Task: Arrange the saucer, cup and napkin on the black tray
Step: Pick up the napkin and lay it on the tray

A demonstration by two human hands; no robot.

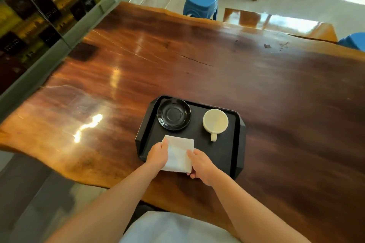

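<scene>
A black tray (223, 156) lies on the wooden table near its front edge. A black saucer (173, 114) rests in the tray's far left corner. A cream cup (215, 122) stands upright to the saucer's right, handle pointing toward me. A folded white napkin (178, 153) lies on the tray's near left part. My left hand (158, 155) grips the napkin's left edge and my right hand (200, 164) grips its right near corner.
The wide glossy wooden table (197, 61) stretches away from me. A glass cabinet with bottles (39, 6) runs along the left. Blue stools (201, 3) stand at the far side, another blue stool (353, 40) at the right edge.
</scene>
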